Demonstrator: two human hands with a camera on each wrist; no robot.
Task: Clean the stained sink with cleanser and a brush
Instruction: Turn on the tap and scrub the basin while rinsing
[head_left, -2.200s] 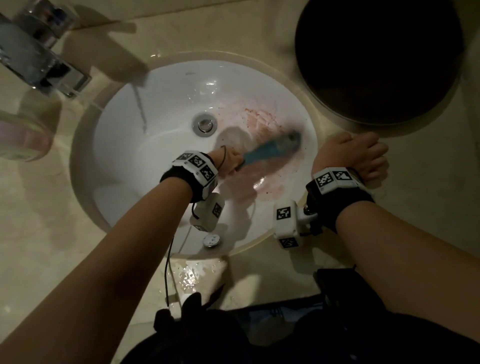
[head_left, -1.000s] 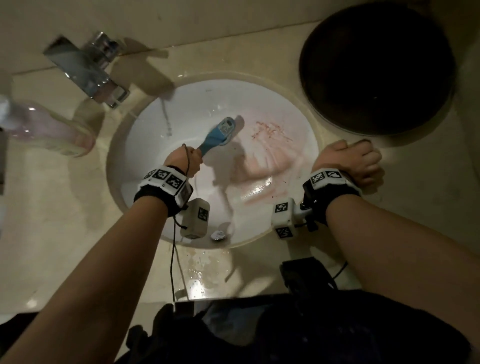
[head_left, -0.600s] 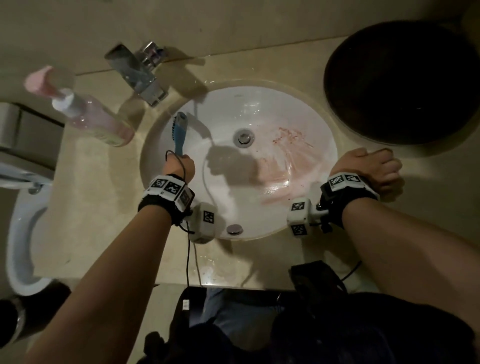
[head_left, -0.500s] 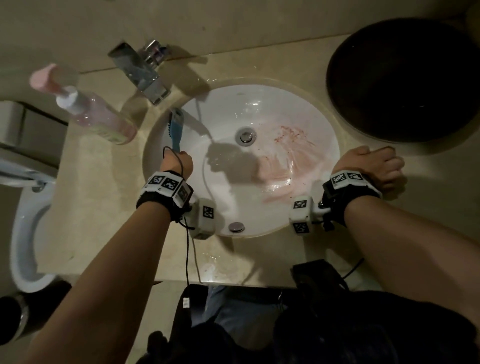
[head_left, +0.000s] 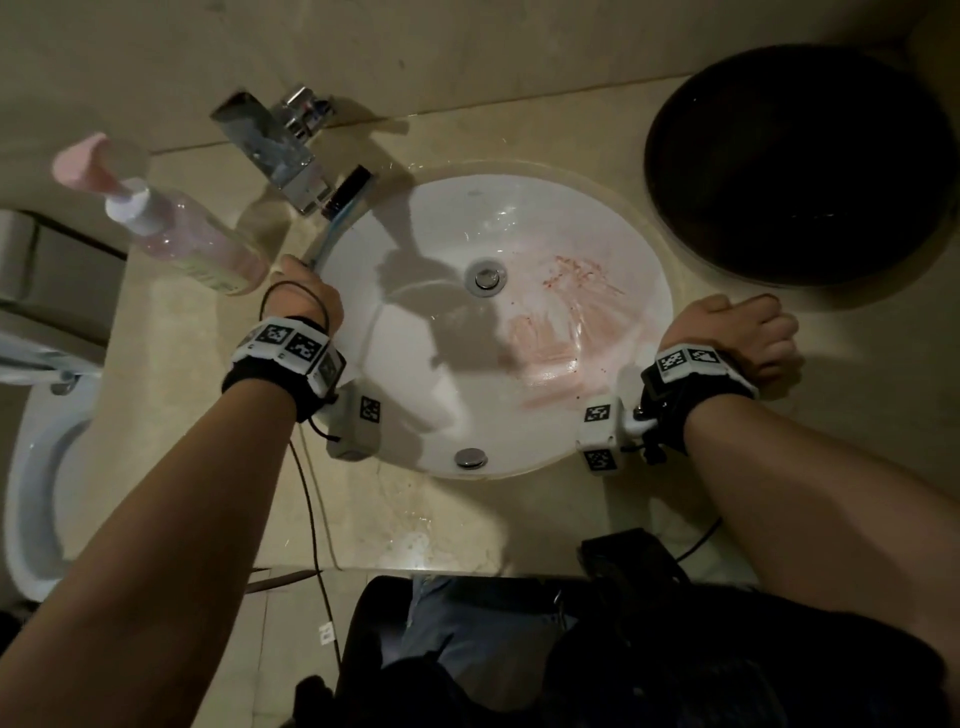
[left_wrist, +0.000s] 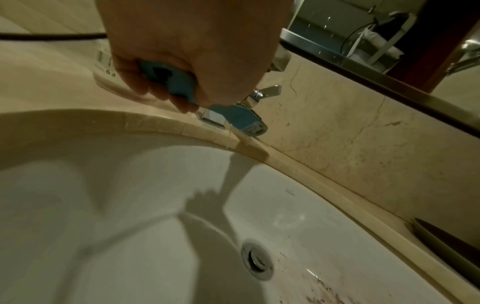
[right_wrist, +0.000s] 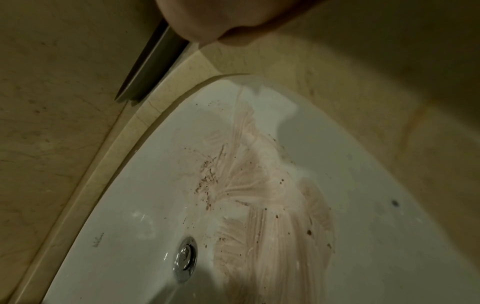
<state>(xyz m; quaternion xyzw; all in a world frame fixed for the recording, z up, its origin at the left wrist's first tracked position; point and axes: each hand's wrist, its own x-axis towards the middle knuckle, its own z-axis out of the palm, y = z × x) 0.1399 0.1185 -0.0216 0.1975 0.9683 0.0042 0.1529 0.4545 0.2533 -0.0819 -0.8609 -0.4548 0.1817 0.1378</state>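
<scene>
The white sink (head_left: 519, 208) carries a smeared pink stain (head_left: 561, 322) right of the drain (head_left: 485, 278); the right wrist view shows the stain (right_wrist: 259, 195) as streaks with dark specks. My left hand (head_left: 304, 293) grips the blue brush (head_left: 340, 208) by its handle over the sink's back-left rim. The brush head (left_wrist: 244, 119) sits right under the chrome faucet (head_left: 283, 148), where a thin trickle of water falls. A pink pump bottle of cleanser (head_left: 176, 228) stands on the counter left of that hand. My right hand (head_left: 737, 332) rests as a fist on the counter, holding nothing.
A large dark round basin (head_left: 800, 161) occupies the counter at the back right. A toilet (head_left: 36, 493) stands below the counter's left end. The beige counter (head_left: 182, 415) is wet near its front edge. A cable hangs from my left wrist.
My left hand has carried the brush from the stained right side across the sink to the faucet at the back left. The right hand has stayed put.
</scene>
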